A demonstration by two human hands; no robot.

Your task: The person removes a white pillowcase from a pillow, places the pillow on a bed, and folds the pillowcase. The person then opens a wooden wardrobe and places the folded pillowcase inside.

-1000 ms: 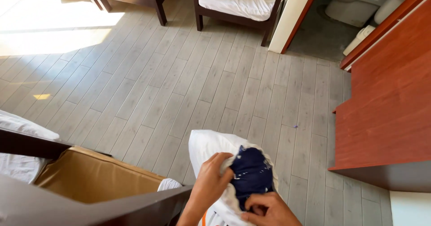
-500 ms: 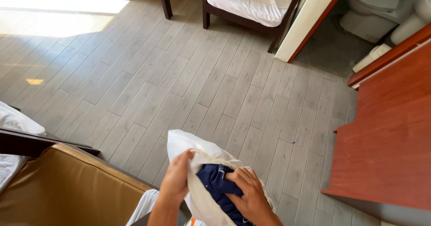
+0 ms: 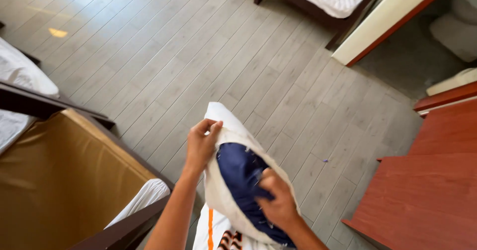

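Raised higher than a moment ago, the white pillowcase (image 3: pixel 223 180) hangs above the grey plank floor (image 3: pixel 198 56); left hand (image 3: pixel 201 145) pinches its rim, right hand (image 3: pixel 278 203) grips the navy pillow (image 3: pixel 241 173) inside.

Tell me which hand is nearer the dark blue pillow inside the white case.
Right. The right hand presses directly on the dark blue pillow at the case opening. The left hand pinches the white pillowcase at its upper edge, beside the blue fabric.

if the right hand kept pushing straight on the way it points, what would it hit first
Most likely the navy pillow: the right hand already presses its fingers into it, inside the mouth of the white pillowcase that the left hand holds open.
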